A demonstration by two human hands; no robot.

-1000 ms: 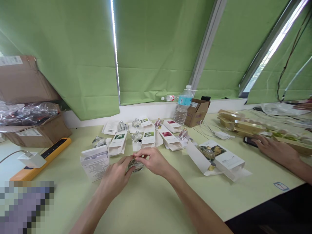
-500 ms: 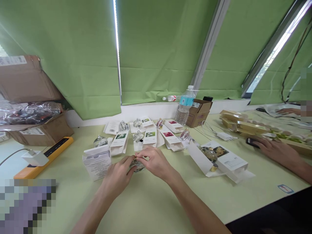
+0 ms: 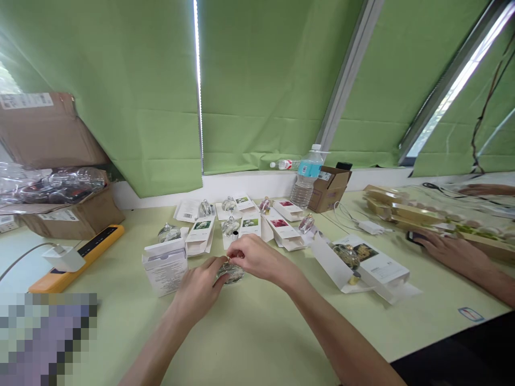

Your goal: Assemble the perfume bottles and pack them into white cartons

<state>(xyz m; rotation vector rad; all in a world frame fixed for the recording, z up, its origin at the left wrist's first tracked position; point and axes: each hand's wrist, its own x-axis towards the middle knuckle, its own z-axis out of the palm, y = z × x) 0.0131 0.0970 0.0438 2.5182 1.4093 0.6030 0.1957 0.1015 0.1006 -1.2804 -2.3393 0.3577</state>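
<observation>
On the table before me is a clear, rounded glass bottle (image 3: 233, 274) with a gold-coloured bit at its top. My left hand (image 3: 203, 281) is closed round the bottle's left side, thumb in front. The fingertips of my right hand (image 3: 257, 260) are pinched at the top, beside the gold bit; they partly cover whatever they grip. Just left stands an opened white carton (image 3: 166, 268), with a similar glass bottle (image 3: 169, 233) behind it. White boxes with plant pictures, such as one with a green photo (image 3: 200, 236), lie beyond my hands among several glass bottles.
At right, a bottle (image 3: 346, 257) lies by an opened white box (image 3: 380, 265). A large water bottle (image 3: 308, 177) and a small cardboard box (image 3: 330, 188) stand near the wall. An orange power strip (image 3: 102, 249) is at left. Another person's hand (image 3: 446, 249) rests on a mouse.
My right hand's fingers have curled more and shifted slightly right at the bottle's top. My left hand stays on the bottle. The whole view has shifted slightly.
</observation>
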